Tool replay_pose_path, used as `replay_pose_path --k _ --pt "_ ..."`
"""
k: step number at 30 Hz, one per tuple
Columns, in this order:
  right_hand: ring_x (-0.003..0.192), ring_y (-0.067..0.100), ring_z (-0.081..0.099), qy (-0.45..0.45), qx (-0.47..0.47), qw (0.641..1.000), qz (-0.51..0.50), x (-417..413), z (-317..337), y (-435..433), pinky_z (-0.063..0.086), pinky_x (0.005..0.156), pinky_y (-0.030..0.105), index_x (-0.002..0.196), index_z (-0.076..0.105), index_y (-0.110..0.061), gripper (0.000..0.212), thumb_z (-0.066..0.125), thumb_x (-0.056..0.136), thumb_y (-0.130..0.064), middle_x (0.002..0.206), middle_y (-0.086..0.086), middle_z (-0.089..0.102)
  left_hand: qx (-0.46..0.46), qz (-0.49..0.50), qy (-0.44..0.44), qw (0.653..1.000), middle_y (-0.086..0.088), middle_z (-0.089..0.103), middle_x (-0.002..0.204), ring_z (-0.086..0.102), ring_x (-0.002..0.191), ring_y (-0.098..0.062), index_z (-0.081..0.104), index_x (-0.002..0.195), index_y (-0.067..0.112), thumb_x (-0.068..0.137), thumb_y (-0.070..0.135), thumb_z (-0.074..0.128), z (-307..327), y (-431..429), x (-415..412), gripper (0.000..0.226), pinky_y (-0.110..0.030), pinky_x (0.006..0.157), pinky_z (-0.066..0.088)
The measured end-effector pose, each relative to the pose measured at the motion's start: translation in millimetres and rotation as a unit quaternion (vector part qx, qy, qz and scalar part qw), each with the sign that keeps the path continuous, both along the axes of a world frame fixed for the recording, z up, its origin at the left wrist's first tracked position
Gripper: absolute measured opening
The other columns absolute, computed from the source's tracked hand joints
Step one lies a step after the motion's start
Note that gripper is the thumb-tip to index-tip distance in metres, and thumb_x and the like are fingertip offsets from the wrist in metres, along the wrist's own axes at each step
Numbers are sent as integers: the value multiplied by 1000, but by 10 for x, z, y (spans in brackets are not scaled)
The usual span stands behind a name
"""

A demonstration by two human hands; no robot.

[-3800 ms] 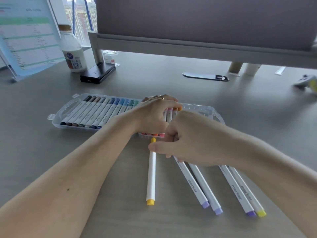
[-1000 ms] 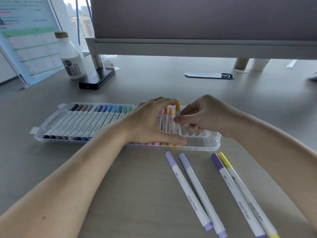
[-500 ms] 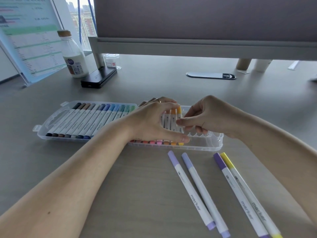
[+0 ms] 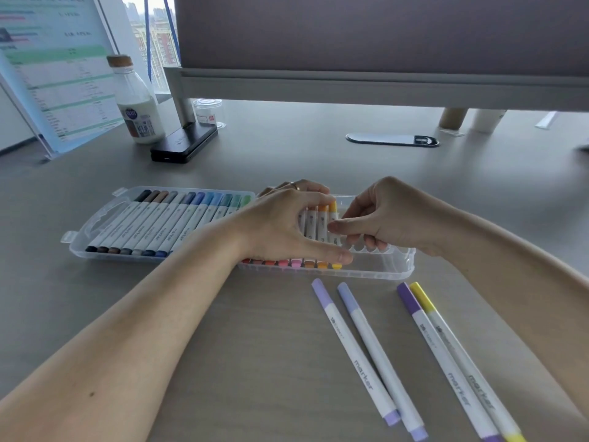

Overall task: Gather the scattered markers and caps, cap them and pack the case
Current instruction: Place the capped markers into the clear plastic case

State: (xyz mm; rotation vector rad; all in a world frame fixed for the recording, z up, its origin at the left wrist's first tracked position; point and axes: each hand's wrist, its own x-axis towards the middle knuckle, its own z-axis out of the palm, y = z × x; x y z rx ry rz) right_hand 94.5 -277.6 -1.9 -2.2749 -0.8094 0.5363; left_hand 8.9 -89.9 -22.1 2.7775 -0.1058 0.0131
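the left hand (image 4: 287,228) spans the warm-coloured row (image 4: 310,226) in the clear case (image 4: 382,273), thumb pressing the near caps and fingers curved over the far ones. close beside it, the right hand (image 4: 385,215) pinches the orange-yellow marker (image 4: 333,208) at the row's right end. four loose markers (image 4: 360,358) lie capped on the table (image 4: 255,346) nearer the person than the right hand, and the dark-to-green markers (image 4: 165,224) fill the case left of the left hand.

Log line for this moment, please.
step: pack case | left hand: holds packed row | right hand: pinches yellow marker | loose: four markers on desk
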Motion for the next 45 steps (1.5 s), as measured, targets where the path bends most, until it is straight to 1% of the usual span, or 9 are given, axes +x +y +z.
replay_pose_path --k 7,16,19,28,33,37,39,42,45 --pt "54 13 60 -6 3 1000 -4 -10 -4 2 52 64 34 77 80 -11 35 81 80 -46 70 7 77 7 1 0 1000 20 32 160 34 143 -7 43 154 36 54 97 53 -2 2 -4 117 -35 114 32" --pt "49 6 61 -11 8 1000 -1 -12 -8 -1 48 51 18 79 79 -11 32 81 81 -42 69 5 76 15 -1 -3 1000 19 33 160 35 142 -7 43 154 36 54 98 52 -12 3 5 118 -36 115 32" --pt "49 5 60 -12 6 1000 -3 -10 -8 4 47 49 16 79 79 -11 31 81 82 -42 68 3 76 14 -1 -2 1000 18 33 160 35 143 -7 42 154 36 54 97 52 -16 5 9 118 -34 112 31" --pt "51 6 61 -15 4 1000 -4 -6 -18 6 50 53 20 79 79 -12 30 81 82 -42 69 3 76 15 -8 -13 1000 17 34 160 37 141 -7 43 153 35 56 96 53 -32 16 16 115 -32 110 31" --pt "52 8 62 -18 6 1000 -5 -23 -17 14 51 53 21 80 78 -11 29 81 83 -40 69 4 76 14 -5 -18 1000 18 39 156 42 134 -6 44 149 36 57 97 52 -36 8 21 111 -35 109 36" --pt "55 11 66 -57 1 998 8 -79 15 -15 58 64 31 81 77 -12 30 78 87 -42 68 2 76 35 -3 -11 999 18 43 151 43 132 -8 42 144 38 60 96 56 -26 -22 18 104 -35 107 35" --pt "54 10 68 -60 19 998 3 -129 52 -50 56 58 26 83 76 -12 29 77 88 -41 67 -1 76 31 -1 -10 999 18 45 148 43 130 -7 41 144 37 63 93 63 -13 -38 9 101 -34 104 34" --pt "55 11 69 -70 27 997 -4 -195 136 -120 53 55 23 84 74 -12 28 76 89 -39 66 -1 76 32 1 -15 999 17 48 144 47 127 -8 41 143 38 62 93 60 -12 -49 -2 100 -34 104 37" --pt "60 15 71 -94 -36 995 15 -249 243 -254 58 67 30 80 76 -10 32 72 91 -40 67 1 76 41 0 -4 999 16 46 145 44 128 -9 34 148 40 63 95 59 -4 -57 -9 104 -33 104 34"
